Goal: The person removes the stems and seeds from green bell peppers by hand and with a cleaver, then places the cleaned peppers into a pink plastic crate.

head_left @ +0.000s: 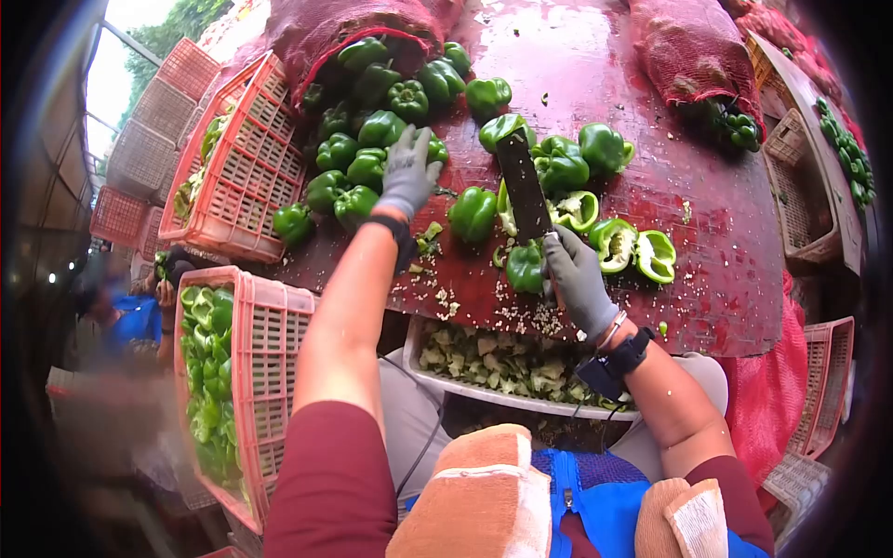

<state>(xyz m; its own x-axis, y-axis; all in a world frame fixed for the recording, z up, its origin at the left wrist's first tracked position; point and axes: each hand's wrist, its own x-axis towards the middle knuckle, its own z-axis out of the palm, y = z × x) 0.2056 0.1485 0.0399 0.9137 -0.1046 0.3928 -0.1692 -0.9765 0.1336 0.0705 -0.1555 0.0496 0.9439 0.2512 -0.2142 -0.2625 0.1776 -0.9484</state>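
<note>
Where the bench (726, 223) runs out from the person's knees, work looks partly done, with a good share of the stock uncut. Two red net sacks (358, 20) (693, 46) lie on it; whole peppers show at both mouths, so supply remains. Beside the bench, at the person's left, the crate (240, 372) is well filled with green pieces, many apparently opened, which I judge to be finished output. Below the near edge, the tub (521, 402) holds a broad layer of pale and green scraps (498, 363), consistent with much cutting done. Outstanding on the bench: a large pile of whole peppers (381, 128) spilling from the left sack, and a smaller group (561, 164) beyond the knife. Opened and lying near the right hand are several cut peppers (615, 245), cores and seeds exposed in some; coring there is judged incomplete. The left hand (407, 172), gloved, is at the near side of the pile, fingers loosely spread over the peppers, none seen enclosed. The right hand (579, 279), gloved, is closed around the handle of the knife (526, 191), its broad blade pointing away from the person; one pepper (526, 268) lies just beside that hand. Loose seeds (549, 321) litter the near edge.
</note>
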